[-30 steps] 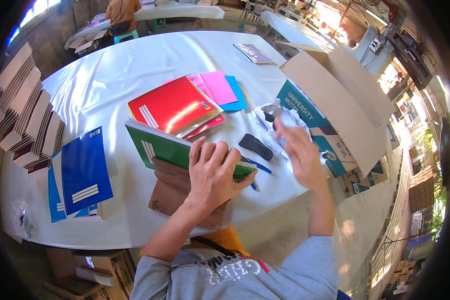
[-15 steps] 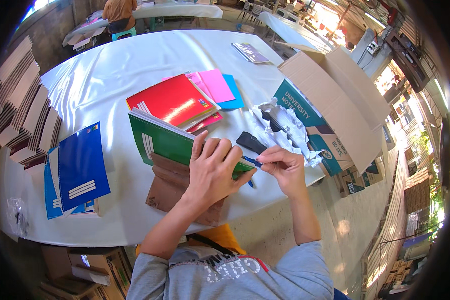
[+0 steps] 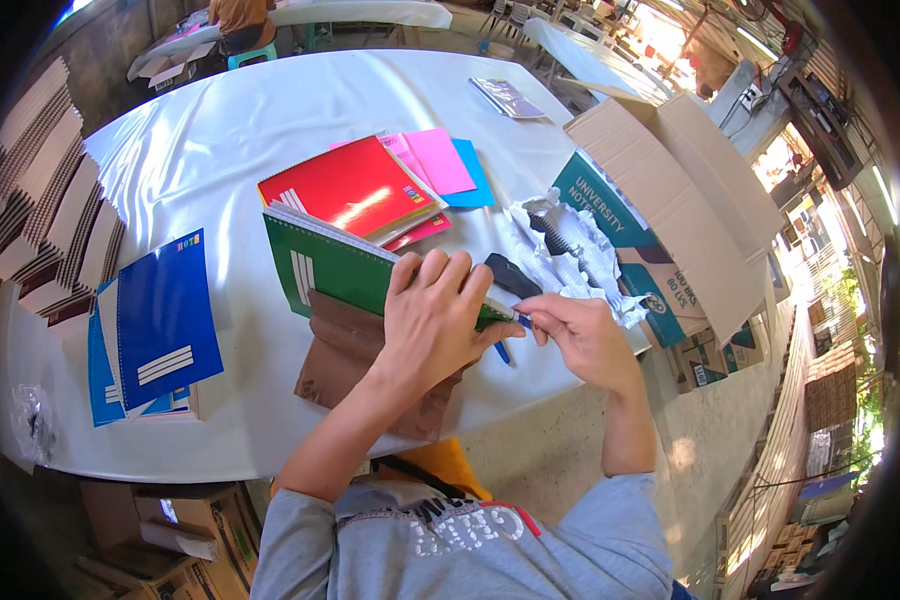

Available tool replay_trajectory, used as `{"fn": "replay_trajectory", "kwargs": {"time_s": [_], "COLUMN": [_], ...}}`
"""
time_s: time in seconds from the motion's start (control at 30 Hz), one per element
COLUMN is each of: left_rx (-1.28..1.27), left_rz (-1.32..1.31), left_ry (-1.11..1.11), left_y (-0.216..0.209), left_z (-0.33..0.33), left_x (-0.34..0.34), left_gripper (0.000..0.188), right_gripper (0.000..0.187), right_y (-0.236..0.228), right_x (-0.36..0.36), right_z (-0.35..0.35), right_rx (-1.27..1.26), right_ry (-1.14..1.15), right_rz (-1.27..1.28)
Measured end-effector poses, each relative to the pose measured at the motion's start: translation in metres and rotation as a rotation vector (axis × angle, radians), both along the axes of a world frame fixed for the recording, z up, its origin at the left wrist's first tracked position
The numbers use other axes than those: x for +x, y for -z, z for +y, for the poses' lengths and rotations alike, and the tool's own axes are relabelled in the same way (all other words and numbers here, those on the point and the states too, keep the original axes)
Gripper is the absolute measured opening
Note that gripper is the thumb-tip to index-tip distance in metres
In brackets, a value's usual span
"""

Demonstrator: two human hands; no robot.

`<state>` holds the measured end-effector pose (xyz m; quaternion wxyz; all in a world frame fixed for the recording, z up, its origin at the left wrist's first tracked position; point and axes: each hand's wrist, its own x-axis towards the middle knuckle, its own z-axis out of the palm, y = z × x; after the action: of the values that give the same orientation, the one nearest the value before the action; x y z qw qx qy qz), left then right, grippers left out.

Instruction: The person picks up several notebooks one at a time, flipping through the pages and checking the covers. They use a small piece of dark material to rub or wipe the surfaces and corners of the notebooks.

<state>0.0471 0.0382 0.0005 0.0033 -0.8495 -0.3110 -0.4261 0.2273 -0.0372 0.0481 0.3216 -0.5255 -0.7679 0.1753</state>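
Note:
My left hand (image 3: 432,315) is closed over a green spiral notebook (image 3: 345,258), which stands tilted on its edge. The notebook's coil edge faces up and runs toward my right hand. At the coil's near right end, my right hand (image 3: 575,335) pinches a small blue tool (image 3: 523,320) whose kind I cannot make out. Another blue piece (image 3: 502,352) shows just below my left fingers. Under the notebook lies a brown sheet or pouch (image 3: 332,372), partly hidden by my left forearm. A black object (image 3: 510,276) rests just beyond my right hand.
Red notebooks (image 3: 348,188) lie beyond the green one, beside pink sheets (image 3: 440,162). Blue notebooks (image 3: 165,310) sit at left, near tall notebook stacks (image 3: 55,185). Crumpled white paper (image 3: 580,250) and an open cardboard box (image 3: 675,190) stand at right. A person (image 3: 240,25) sits far off.
My right hand has shifted slightly right and down, its wrist turning over while it pinches the blue tool. The left hand keeps its grip on the green notebook. The view has shifted slightly.

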Motion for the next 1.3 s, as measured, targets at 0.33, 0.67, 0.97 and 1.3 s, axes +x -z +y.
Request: {"fn": "replay_trajectory", "kwargs": {"time_s": [0.33, 0.67, 0.97, 1.3], "left_rx": [0.106, 0.041, 0.06, 0.049], "left_rz": [-0.081, -0.143, -0.089, -0.154], "left_ry": [-0.05, 0.029, 0.034, -0.106], "left_y": [0.011, 0.002, 0.012, 0.006], "left_z": [-0.002, -0.007, 0.006, -0.009], "left_x": [-0.031, -0.028, -0.031, -0.02], "left_gripper": [0.041, 0.032, 0.041, 0.049], "right_gripper": [0.023, 0.024, 0.037, 0.025], "right_y": [0.011, 0.019, 0.0, 0.029], "right_x": [-0.014, -0.004, -0.001, 0.008], "right_z": [-0.009, 0.0, -0.002, -0.008], "right_rx": [0.031, -0.04, -0.371, 0.337], "right_ry": [0.114, -0.078, -0.102, -0.032], "right_rz": [0.18, 0.193, 0.094, -0.106]}}
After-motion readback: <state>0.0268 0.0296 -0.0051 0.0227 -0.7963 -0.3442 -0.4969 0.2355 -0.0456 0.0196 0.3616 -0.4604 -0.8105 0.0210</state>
